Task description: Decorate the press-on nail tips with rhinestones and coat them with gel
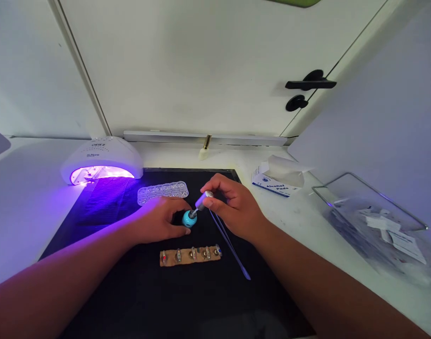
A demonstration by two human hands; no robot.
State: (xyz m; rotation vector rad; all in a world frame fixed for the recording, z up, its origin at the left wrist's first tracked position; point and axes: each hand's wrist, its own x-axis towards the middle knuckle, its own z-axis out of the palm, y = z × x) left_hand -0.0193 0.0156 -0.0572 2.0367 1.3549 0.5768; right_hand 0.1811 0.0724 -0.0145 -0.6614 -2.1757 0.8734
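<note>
Currently the left hand [162,219] has its grip closed on a small round turquoise bottle [189,220], tilted, low over the black mat [148,301] on the white bench [307,240]. Right hand [238,207]: grip pinched, fingertips on a silvery cylindrical cap [203,200]; its thin stem is at the bottle mouth, can't tell if the tip is inside. Tan flat strip [185,257] with five shiny pieces lies nearer the person. Slim bluish tweezers [233,249] right of it. Clear compartmented plastic case [162,189] beyond left hand; white domed lamp [102,157] glowing violet, far left.
</note>
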